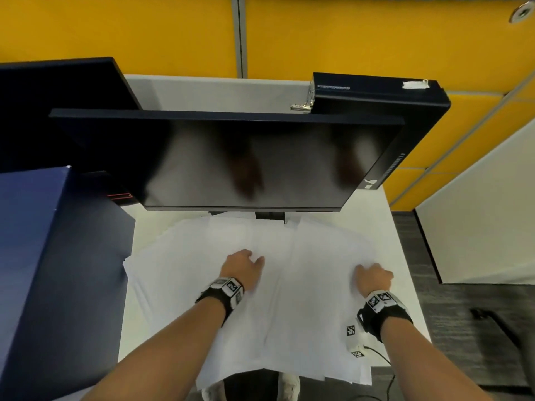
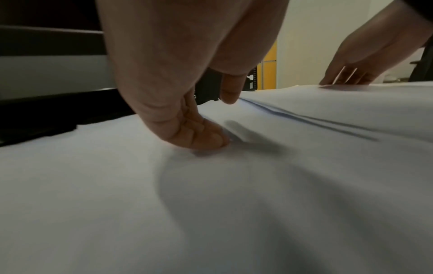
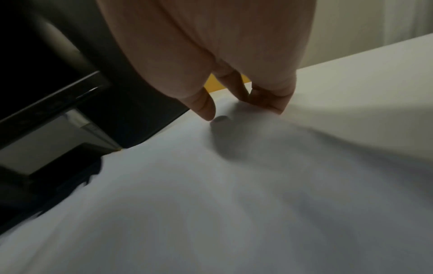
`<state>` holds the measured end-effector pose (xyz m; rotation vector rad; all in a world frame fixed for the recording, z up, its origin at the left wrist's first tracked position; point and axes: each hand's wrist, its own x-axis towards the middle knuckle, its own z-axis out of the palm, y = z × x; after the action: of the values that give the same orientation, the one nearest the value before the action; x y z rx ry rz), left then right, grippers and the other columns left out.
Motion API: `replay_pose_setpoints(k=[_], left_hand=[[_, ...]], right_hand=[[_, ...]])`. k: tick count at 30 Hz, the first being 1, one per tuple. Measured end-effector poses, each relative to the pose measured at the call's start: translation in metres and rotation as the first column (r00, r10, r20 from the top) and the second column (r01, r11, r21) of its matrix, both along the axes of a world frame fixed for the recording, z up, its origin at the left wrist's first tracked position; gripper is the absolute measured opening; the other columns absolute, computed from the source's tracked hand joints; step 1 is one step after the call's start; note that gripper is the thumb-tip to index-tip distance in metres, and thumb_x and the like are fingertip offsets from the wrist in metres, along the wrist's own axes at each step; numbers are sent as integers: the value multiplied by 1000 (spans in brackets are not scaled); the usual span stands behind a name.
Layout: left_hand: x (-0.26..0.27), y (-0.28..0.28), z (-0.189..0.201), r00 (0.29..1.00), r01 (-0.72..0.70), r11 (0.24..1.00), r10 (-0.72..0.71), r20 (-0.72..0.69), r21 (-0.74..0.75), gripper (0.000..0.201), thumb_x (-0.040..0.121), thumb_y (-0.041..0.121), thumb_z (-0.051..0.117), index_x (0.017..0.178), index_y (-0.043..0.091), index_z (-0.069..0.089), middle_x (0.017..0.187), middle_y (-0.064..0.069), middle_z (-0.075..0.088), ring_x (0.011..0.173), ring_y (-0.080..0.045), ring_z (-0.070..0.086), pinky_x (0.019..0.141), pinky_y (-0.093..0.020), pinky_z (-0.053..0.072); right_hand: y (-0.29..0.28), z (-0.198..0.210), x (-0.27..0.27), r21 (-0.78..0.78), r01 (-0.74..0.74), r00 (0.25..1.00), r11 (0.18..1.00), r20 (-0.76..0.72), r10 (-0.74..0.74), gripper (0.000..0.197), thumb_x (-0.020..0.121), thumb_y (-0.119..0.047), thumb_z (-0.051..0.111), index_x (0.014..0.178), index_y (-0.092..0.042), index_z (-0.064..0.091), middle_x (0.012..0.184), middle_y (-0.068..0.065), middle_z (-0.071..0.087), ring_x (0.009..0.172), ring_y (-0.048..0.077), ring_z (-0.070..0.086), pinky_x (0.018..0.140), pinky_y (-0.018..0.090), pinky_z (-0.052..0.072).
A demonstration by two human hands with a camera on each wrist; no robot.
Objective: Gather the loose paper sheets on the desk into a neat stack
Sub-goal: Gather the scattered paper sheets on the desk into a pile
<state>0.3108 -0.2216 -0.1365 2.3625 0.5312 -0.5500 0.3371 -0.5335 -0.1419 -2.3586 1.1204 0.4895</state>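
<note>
Several white paper sheets (image 1: pixel 304 285) lie fanned and overlapping across the white desk (image 1: pixel 376 215), in front of the monitor. My left hand (image 1: pixel 249 260) is on the middle of the spread. In the left wrist view its bent fingers (image 2: pixel 206 139) press down on a sheet (image 2: pixel 211 204), and the thumb touches the layered edge of the sheets beside it. My right hand (image 1: pixel 370 270) is on the right part of the spread. In the right wrist view its fingertips (image 3: pixel 271 103) and thumb rest spread on the paper (image 3: pixel 211 204). Neither hand grips a sheet.
A dark monitor (image 1: pixel 231 157) hangs over the far edge of the sheets on its stand (image 1: pixel 269 215). A blue box (image 1: pixel 43 270) borders the desk's left side, and a black computer case (image 1: pixel 376 96) stands at the back right. Some sheets overhang the near edge.
</note>
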Motion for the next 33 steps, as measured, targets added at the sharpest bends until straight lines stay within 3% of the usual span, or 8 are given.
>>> replay_pose_setpoints(k=[3, 6, 10, 14, 21, 25, 28, 33], left_hand=[[7, -20, 7, 1000, -4, 999, 4, 21, -46, 47, 96, 38, 54, 138, 19, 57, 122, -3, 70, 114, -23, 65, 101, -33, 51], [4, -20, 10, 997, -63, 994, 66, 35, -90, 43, 95, 33, 57, 136, 20, 58, 110, 0, 74, 107, -21, 67, 98, -32, 53], [-15, -1, 7, 997, 19, 999, -16, -71, 39, 50, 90, 50, 59, 130, 20, 59, 123, -1, 68, 114, -22, 64, 97, -31, 50], [-37, -10, 2, 981, 81, 996, -74, -179, 29, 51, 90, 45, 62, 130, 13, 58, 130, -6, 63, 118, -27, 61, 89, -28, 47], [-52, -25, 6, 990, 63, 998, -59, -125, 28, 40, 93, 36, 60, 127, 14, 60, 126, -4, 64, 117, -24, 61, 97, -31, 50], [-58, -19, 13, 979, 97, 994, -87, -187, 47, 29, 84, 38, 63, 88, 10, 71, 77, -1, 66, 76, -23, 67, 63, -24, 51], [-67, -24, 9, 979, 102, 994, -94, -180, 36, 33, 82, 34, 65, 74, 4, 72, 66, -4, 66, 61, -23, 64, 48, -22, 42], [-70, -16, 5, 980, 113, 994, -110, -164, 8, 31, 86, 36, 65, 85, 8, 78, 86, -3, 76, 82, -24, 73, 74, -29, 59]], right_hand=[[27, -4, 4, 117, -180, 982, 977, 76, 172, 52, 89, -37, 47, 123, 0, 55, 126, 28, 51, 113, 44, 55, 98, 44, 46], [23, 4, -2, 232, -230, 965, 945, 177, 191, 63, 86, -38, 54, 141, -6, 47, 136, 23, 52, 123, 40, 53, 106, 45, 43], [-9, 5, -37, 144, -194, 979, 970, 85, 184, 57, 93, -31, 55, 140, -1, 46, 134, 26, 52, 118, 39, 55, 100, 41, 46], [11, -7, -85, 39, -297, 954, 954, -45, 298, 44, 93, -21, 51, 132, 0, 44, 126, 25, 50, 111, 39, 54, 83, 35, 44], [22, 7, -89, 71, -366, 930, 928, -24, 368, 36, 95, -15, 46, 126, 2, 52, 120, 25, 57, 110, 38, 56, 91, 37, 45], [10, 14, -107, 77, -318, 947, 945, -33, 321, 34, 95, -16, 49, 125, -1, 55, 124, 21, 60, 109, 36, 61, 94, 38, 50], [27, 10, -126, 111, -401, 896, 909, -161, 415, 28, 96, -16, 48, 113, 3, 59, 117, 20, 63, 104, 34, 62, 86, 34, 50], [20, 9, -119, 210, -303, 911, 929, -220, 347, 31, 89, -30, 57, 94, 0, 61, 94, 14, 68, 81, 28, 62, 74, 32, 53]])
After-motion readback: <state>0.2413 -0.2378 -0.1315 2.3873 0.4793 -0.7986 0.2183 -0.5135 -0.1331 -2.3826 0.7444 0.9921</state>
